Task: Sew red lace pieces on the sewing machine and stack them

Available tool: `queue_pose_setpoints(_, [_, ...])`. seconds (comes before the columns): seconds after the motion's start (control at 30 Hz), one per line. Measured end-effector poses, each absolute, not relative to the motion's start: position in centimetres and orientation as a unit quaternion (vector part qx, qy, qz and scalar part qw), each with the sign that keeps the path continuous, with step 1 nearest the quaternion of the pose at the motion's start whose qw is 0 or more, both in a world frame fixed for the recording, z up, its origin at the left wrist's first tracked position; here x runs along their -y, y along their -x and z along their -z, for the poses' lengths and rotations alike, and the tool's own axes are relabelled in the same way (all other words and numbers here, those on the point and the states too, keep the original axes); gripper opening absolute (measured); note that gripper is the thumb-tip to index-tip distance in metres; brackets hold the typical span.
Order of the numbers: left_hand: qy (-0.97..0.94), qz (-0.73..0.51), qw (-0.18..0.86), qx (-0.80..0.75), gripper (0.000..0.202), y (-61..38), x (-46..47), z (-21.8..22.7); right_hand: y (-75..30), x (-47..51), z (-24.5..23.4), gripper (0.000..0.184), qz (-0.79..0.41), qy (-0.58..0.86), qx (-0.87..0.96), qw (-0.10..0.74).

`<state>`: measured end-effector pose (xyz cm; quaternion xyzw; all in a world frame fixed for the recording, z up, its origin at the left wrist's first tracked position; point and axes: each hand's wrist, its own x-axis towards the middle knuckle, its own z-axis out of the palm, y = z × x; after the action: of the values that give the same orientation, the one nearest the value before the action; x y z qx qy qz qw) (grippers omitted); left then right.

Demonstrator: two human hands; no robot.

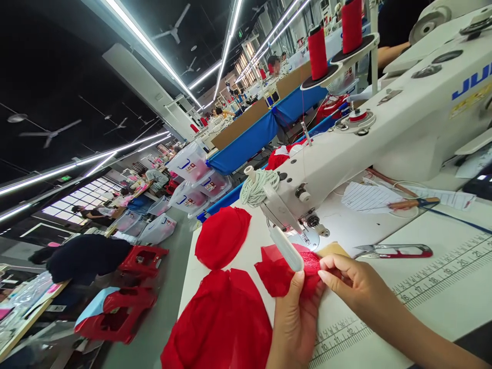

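Both my hands hold a small piece of sheer red fabric (275,271) in front of the sewing machine's needle area. My left hand (298,318) grips it from below, thumb on top. At its right edge, where the cloth looks gathered or lacy, my right hand (348,279) pinches it between thumb and fingertips. The sewing machine (346,148) stands just beyond, its lamp lighting the needle plate. A pale rounded bar on the machine (286,248) partly covers the fabric. Left of my hands lie a round red fabric pile (223,237) and a larger red fabric pile (221,323).
Thread snips (400,251) with red handles lie right of the needle, near a printed ruler scale (430,282). Two red thread cones (317,54) stand above the machine. Plastic bins (190,164) and red stools (119,312) line the left aisle; people work beyond.
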<state>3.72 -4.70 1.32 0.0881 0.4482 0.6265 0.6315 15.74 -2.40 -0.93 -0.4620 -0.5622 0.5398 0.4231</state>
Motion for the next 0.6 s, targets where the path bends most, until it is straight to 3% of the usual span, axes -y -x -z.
queue_pose_setpoints(0.43, [-0.061, -0.639, 0.609, -0.467, 0.023, -3.7, 4.73, -1.48, -16.14, 2.14, 1.44, 0.025, -0.568, 0.451, 0.551, 0.413])
queue_pose_setpoints(0.6, [-0.076, -0.636, 0.609, -0.468, 0.022, -3.53, 4.67, -1.31, -16.25, 2.24, 1.02, 0.036, -0.561, 0.452, 0.554, 0.416])
